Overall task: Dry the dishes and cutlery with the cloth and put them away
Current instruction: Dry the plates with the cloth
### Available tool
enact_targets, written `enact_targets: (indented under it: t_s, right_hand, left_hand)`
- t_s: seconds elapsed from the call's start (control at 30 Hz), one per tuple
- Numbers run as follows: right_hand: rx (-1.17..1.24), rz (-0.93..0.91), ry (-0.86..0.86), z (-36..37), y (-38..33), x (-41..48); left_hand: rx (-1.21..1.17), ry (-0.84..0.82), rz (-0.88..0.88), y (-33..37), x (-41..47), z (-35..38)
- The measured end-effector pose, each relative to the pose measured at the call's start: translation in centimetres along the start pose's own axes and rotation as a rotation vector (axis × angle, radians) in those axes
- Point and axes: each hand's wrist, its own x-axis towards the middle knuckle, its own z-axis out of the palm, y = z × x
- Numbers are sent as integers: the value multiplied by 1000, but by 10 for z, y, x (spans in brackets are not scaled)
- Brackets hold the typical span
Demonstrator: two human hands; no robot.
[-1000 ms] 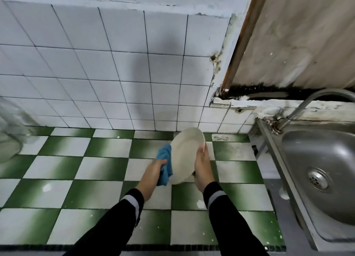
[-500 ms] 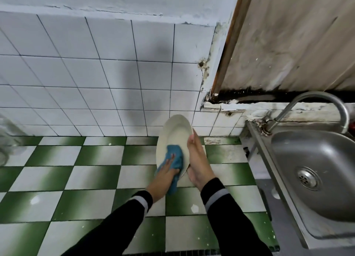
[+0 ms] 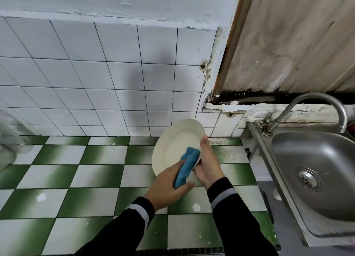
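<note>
Head view, looking down on a green-and-white checked tiled table [image 3: 92, 178] set against a white tiled wall [image 3: 96, 82]. At the far left edge of the table stands a clear, see-through vessel [image 3: 9, 140], too blurred to name.

Past the middle, a black left sleeve [image 3: 123, 230] with a pale cuff stripe reaches in from the front edge. The left hand [image 3: 167, 186] is curled round a folded blue cloth [image 3: 187, 165], with the thumb beneath it, and presses the cloth against the lower right part of the face of a white plate [image 3: 176, 144]. The plate is held in the air over the right half of the table, toward its back edge, tilted steeply so that its face turns toward the camera and to the left.

The right hand [image 3: 208, 165] grips the plate's right rim. Its thumb lies up along the edge and its fingers are hidden behind the plate. The right sleeve [image 3: 236, 217] matches the left.

Just beyond the right edge of the table stands a stainless steel sink [image 3: 307, 150] with a round drain [image 3: 308, 179] in its basin and a curved faucet [image 3: 315, 98] at its back left corner. Above it rises a stained wooden panel [image 3: 288, 44].
</note>
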Motion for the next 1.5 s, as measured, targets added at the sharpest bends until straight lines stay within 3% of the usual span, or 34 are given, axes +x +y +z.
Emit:
enact_targets:
  t_s: [0.1, 0.17, 0.23, 0.33, 0.43, 0.53, 0.63, 0.7, 0.8, 0.93, 1.0, 1.07, 1.13, 1.3, 1.5]
  right_hand:
    - [79, 97, -5, -2, -5, 5]
    - [44, 93, -43, -2, -12, 0]
    - [-68, 108, -35, -12, -6, -1]
    - [-220, 204, 72, -28, 19, -7]
    - [-16, 178, 128, -43, 27, -5]
    - [149, 45, 37, -46, 15, -1]
    - [138, -41, -65, -18, 0, -9]
    - [-18, -121, -47, 6, -4, -17]
    - [-387, -275, -57, 29, 12, -27]
    - [-591, -296, -112, 29, 18, -33]
    - [-662, -311, -124, 23, 10, -30]
    - [-720, -344, -99, 16, 7, -26]
    - [-654, -331, -48, 13, 8, -25]
    - [-288, -169, 100, 18, 0, -26]
    - [4, -178, 167, 12, -45, -46]
  left_hand:
    - [203, 164, 185, 2, 11, -17]
    - [139, 255, 184, 6, 15, -29]
    - [-192, 378, -22, 18, 17, -38]
    - [-979, 476, -360, 12, 16, -51]
    - [-1202, 534, -514, -8, 12, -61]
    - [-1102, 766, -616, -21, 14, -58]
    - [-864, 908, -638, -25, 10, -34]
    - [-782, 843, -555, -6, 5, -13]
    - [-647, 668, -283, 29, 4, 6]
    - [-123, 488, 1, 16, 28, -13]
    - [-135, 450, 10, 6, 36, -29]
    - [-310, 464, -127, 11, 37, -38]
    - [-273, 453, -162, 15, 31, -35]
    - [187, 299, 269, 6, -7, 2]
    - [363, 346, 449, -16, -17, -4]
